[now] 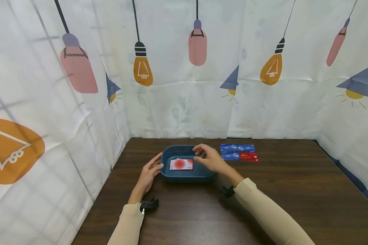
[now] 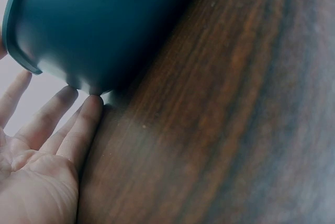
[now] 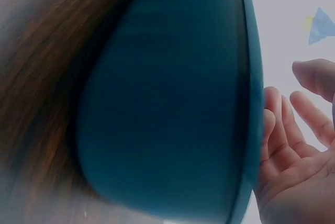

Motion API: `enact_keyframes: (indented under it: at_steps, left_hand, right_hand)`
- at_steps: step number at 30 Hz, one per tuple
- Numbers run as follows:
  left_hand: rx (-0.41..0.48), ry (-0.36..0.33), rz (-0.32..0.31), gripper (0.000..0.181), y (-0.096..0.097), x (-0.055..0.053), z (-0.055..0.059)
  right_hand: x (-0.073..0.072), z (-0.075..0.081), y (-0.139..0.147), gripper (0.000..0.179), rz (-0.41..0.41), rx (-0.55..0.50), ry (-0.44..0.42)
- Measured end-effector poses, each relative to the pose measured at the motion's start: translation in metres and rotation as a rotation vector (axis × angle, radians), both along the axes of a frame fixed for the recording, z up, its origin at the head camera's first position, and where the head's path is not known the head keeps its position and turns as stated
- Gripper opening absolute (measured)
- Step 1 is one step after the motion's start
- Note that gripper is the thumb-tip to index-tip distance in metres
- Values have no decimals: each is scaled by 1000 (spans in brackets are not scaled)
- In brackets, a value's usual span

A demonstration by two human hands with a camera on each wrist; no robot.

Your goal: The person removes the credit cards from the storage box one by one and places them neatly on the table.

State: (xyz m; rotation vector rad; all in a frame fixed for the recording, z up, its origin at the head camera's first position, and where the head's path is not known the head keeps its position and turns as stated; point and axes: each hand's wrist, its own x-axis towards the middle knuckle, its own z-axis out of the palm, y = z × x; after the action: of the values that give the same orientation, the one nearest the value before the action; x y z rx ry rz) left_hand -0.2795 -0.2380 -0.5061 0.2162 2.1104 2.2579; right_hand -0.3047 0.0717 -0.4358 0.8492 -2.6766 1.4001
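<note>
A dark blue-green plastic basin stands on the table, with a small pile of white and red cards lying inside it. My left hand touches the basin's left end. In the left wrist view its straight fingertips meet the outer wall. Over the right part of the basin hovers my right hand, thumb and fingers apart and loosely bent. The right wrist view shows nothing between its thumb and fingers. Right of the basin, several blue cards and a red VIP card lie side by side.
The brown wooden table reaches to a white curtain with printed lamps at the back and sides. A black strap sits on the left wrist, a dark device at the right.
</note>
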Motion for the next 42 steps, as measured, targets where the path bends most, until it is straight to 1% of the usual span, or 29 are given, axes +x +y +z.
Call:
enact_keyframes:
  at_steps: [2,6,10,16,23,28,32,36,42]
  left_hand:
    - [0,-2,-1,56,0,0,0]
    - [4,-8,7,55,0,-1,0]
    - [-1,-12,13,55,1,0,0]
    - [-2,-14,15,54,2,-1,1]
    - [-2,-13,10,55,2,-1,1]
    - [-8,-16,16,54,2,-1,1]
    - [-10,-16,19,54,2,0,1]
    - [-1,-24,23,54,2,0,1]
    - [-5,-27,22,54,2,0,1]
  right_hand:
    - [-4,-1,-5,30,5,1,-3]
    - [-10,-5,-14,31,2,10,-35]
    - [-15,-9,-20,36,-2,23,-58]
    - [-25,-16,-26,42,7,61,-67]
    - [-32,-26,-29,43,-10,98,-117]
    - [-35,-30,-30,44,5,135,-118]
    - [-35,-31,-31,45,17,195,-101]
    - [-34,-33,-32,48,20,250,-108]
    - [-34,-33,-32,53,23,279,-112]
